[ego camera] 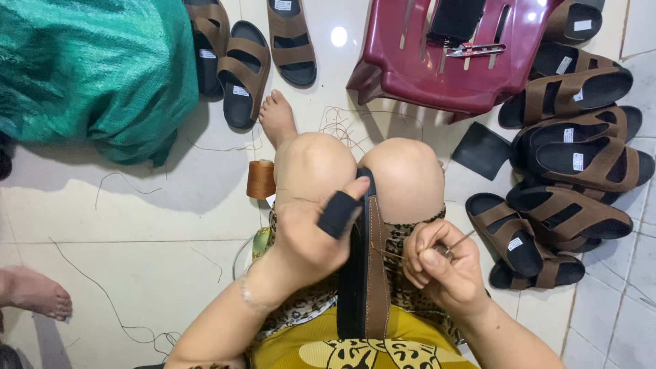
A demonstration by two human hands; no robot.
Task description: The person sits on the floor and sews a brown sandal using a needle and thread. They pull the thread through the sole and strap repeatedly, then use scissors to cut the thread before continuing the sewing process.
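Sandal of brown strap and black sole (365, 273), one of it, stands on edge between our knees, running from our lap up toward the kneecaps. We count three like sandals (246, 58) at the top left and about eight more heaped in a pile (567, 171) on the right. One spool of tan thread (260, 179) sits on the white tiled floor (123, 225) by our left knee, one overturned maroon plastic stool (437, 61) lies ahead with a pair of scissors (475, 49) on it, and one green sack (96, 75) fills the top left. Another person's bare foot (34, 292) shows at the left edge. Our left hand (311, 232), thumb in a black guard, is clamped around the sandal's sole; our right hand (444, 263), just beside its strap, pinches a metal needle (459, 242) with thread
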